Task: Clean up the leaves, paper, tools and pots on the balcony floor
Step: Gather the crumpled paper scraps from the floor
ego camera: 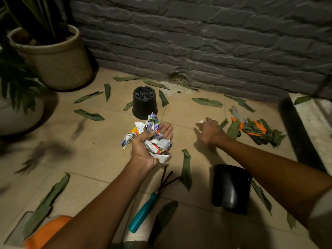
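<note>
Your left hand (pixel 145 141) grips the crumpled printed paper wad (pixel 154 139), palm up as a collector; your right hand (pixel 208 129) reaches open, apparently pinching 1 small scrap above the tiled balcony floor (pixel 100 141).

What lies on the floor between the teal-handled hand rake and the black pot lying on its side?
One green leaf, seen in the head view, lies between the hand rake and the black pot.

Bare forearms; pale sleeve (pixel 321 203) on right arm.

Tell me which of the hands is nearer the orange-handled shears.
Right. The right hand hovers just left of the orange-handled shears; the left hand holds crumpled paper farther left.
</note>
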